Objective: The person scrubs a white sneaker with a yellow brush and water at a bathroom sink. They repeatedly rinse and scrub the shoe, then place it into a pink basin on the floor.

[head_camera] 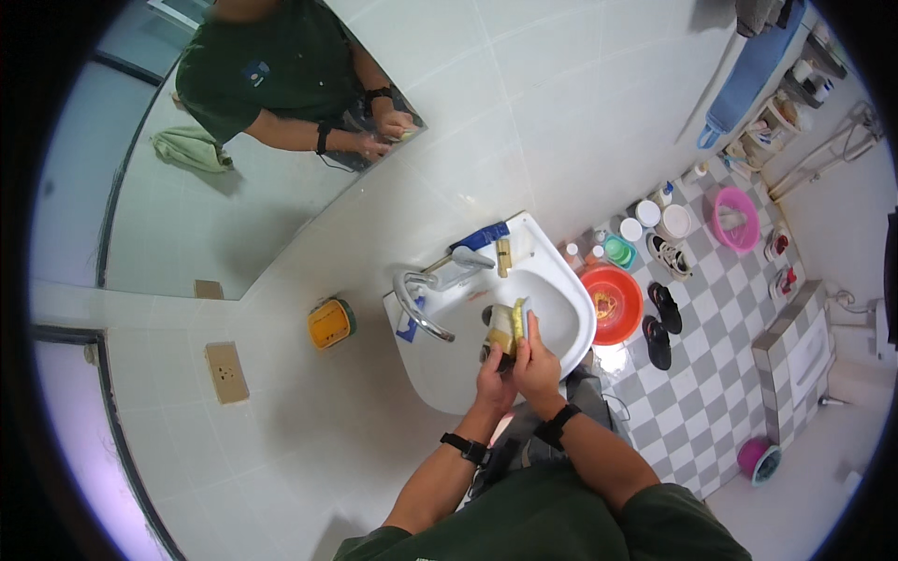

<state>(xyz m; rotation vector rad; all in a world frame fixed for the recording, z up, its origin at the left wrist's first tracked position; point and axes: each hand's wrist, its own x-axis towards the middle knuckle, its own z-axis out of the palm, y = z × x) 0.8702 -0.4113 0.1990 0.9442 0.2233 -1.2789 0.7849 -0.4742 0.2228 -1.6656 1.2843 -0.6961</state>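
Observation:
Over the white washbasin (572,308), my left hand (497,382) is closed on a yellowish and black object (500,329), which cannot be told more exactly. My right hand (537,365) grips a yellow sponge or brush with a pale back (520,321) against the right side of that object. The chrome faucet (421,308) arches over the basin's left part. At the back rim lie a blue tube or packet (480,237) and a yellowish bar-shaped item (504,257). A blue and white packet (412,319) lies on the left rim.
A mirror (266,175) hangs on the tiled wall, with an orange soap holder (330,324) and a socket plate (226,372) below. On the checkered floor at right are a red basin (612,303), tubs (675,221), black shoes (657,342), a sneaker (668,257) and a pink basin (735,219).

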